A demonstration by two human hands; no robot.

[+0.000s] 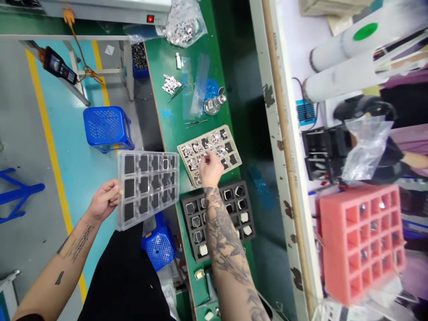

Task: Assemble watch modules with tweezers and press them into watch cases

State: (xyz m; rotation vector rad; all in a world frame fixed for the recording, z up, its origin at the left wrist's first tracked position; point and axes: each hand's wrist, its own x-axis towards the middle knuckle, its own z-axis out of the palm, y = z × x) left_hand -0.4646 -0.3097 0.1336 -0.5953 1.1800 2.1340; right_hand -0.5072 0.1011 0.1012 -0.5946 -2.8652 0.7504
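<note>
Head view puts both hands in front of me, well apart from each other. My left hand (105,199) is pinched, thumb on top, on the near-left edge of the clear tray (121,214), which sits tilted at the table's edge, its far end overlapping the table in my feed; I can't tell whether it touches. Dark squares line its compartments, and one at the upper right shows a thin, pale square frame (166,164). My right hand (211,168) is over the beige tray (186,165), fingers bunched low among compartments of small shiny pieces; from here I can't tell whether it grips one. That beige tray lies on the green table (157,55), several of its compartments showing dark bottoms. Just beside it, below my right forearm, I have the dark foam tray (235,199), its slots holding dark-faced square parts and a few white ones, some hidden by the arm. Above the beige tray lie a pair of tweezers (196,122) and a glass bottle (214,105) with a metal top. Farther up I see clear plastic strips (200,84), a loose pile of pale pieces (170,84) and a stuffed clear bag (182,26). Out past the table, one blue stool (103,125) stands on the floor at left, and a pink foam block (341,249) stands at far right.
</note>
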